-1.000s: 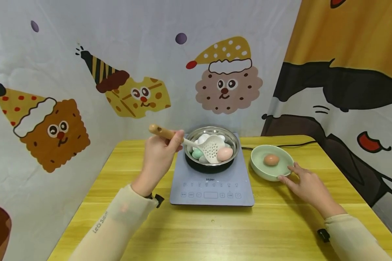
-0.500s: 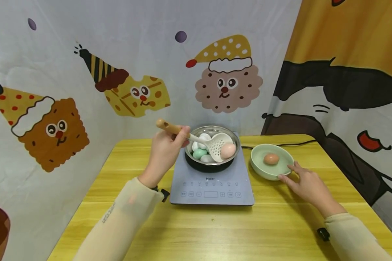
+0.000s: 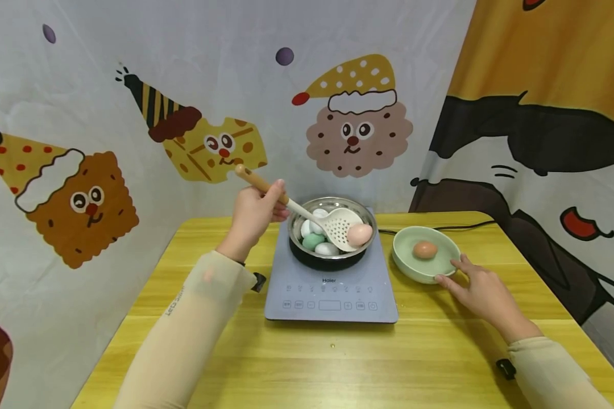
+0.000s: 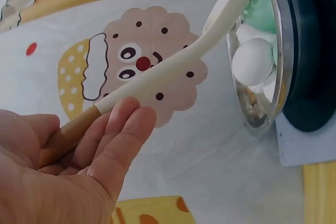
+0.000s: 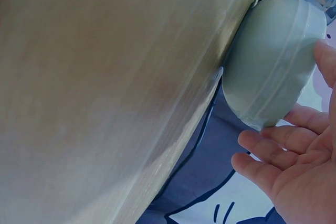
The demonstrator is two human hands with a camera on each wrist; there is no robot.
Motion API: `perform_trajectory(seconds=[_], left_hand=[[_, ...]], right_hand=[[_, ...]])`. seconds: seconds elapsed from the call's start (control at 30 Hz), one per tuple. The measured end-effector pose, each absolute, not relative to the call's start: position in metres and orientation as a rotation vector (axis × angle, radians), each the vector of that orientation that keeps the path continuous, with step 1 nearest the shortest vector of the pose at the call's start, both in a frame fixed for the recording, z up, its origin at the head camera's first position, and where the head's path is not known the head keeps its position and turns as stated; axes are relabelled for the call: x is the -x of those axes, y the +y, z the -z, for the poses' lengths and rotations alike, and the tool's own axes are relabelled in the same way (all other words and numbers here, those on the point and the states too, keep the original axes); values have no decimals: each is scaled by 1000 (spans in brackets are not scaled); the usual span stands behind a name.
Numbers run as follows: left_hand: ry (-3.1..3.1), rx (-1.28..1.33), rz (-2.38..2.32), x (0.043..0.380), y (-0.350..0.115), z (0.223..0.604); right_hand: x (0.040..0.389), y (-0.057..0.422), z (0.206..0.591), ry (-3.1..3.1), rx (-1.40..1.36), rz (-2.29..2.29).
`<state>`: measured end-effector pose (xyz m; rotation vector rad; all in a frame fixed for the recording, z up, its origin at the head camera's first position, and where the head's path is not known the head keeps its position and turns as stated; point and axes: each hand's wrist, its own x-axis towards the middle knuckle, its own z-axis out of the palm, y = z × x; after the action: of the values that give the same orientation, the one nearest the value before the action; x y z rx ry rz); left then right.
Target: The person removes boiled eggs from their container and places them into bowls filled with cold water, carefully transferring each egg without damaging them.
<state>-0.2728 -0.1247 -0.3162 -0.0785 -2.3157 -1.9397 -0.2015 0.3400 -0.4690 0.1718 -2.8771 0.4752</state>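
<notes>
My left hand (image 3: 254,215) grips the wooden handle of a white slotted spoon (image 3: 303,211), also seen slanting across the left wrist view. A pink egg (image 3: 360,234) sits at the spoon's perforated head, over the right side of a steel pan (image 3: 307,205). Inside the pan lie several white eggs (image 4: 253,61) and a green egg (image 3: 313,241). To the right stands a pale green bowl (image 3: 406,264) with a brown egg (image 3: 425,249) in it. My right hand (image 3: 483,289) holds the bowl's near right side between thumb and fingers.
The pan stands on a grey induction cooker (image 3: 332,312) on a wooden table (image 3: 307,369). A black cord (image 3: 465,226) runs behind the bowl. A cartoon-printed cloth (image 3: 225,57) hangs close behind the table's far edge.
The spoon's head and the pink egg have shifted right toward the pan's right rim. The handle end moved right, then rose and swung back left. My right hand stays at the bowl.
</notes>
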Motion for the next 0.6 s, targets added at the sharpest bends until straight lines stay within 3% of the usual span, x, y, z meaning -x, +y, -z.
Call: perform_trajectory(seconds=[0.6], left_hand=[[-2102, -224, 2380, 275, -149, 346]], right_hand=[[201, 340, 465, -2893, -166, -500]])
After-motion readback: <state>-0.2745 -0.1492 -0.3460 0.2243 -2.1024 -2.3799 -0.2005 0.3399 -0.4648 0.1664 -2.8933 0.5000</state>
